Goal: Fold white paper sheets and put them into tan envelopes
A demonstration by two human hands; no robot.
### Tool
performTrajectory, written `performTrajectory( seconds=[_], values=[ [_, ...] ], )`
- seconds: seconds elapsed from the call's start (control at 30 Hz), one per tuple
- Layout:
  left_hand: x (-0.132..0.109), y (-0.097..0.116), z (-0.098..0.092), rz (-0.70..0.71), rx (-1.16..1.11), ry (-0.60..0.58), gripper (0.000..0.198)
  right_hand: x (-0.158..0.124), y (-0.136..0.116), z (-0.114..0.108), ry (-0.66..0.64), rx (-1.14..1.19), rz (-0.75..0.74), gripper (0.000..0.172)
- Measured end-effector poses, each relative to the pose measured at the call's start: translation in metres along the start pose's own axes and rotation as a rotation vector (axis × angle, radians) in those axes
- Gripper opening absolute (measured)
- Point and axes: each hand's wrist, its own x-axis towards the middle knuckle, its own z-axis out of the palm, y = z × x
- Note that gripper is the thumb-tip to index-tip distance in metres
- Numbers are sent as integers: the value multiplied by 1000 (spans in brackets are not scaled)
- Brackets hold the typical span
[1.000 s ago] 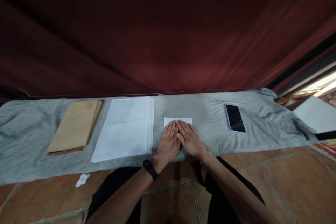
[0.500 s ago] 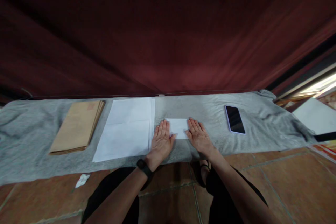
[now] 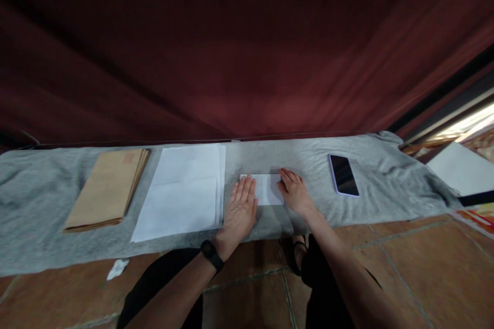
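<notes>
The left hand (image 3: 241, 211) lies flat, fingers extended, on a small white paper rectangle (image 3: 269, 190) that reaches across to the right hand (image 3: 296, 193), loosely curled at its edge; whether it pinches cannot be told. Flattening seems in hand; the next move likely needs a steady left palm.

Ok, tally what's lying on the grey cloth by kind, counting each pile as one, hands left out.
Brown paper pile: 1
Large white sheet pile: 1
Small white paper: 1
Phone: 1
Total: 4
</notes>
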Motion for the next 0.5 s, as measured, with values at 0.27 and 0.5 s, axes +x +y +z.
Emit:
performTrajectory(
  seconds=[0.27,0.5],
  values=[
    [-3,12,-2,242,-59,-114,52,17,-22,-8,-52,3,49,43],
    [-4,5,-7,266,-83,-116,52,22,-11,-7,-72,40,105,22]
  ],
)
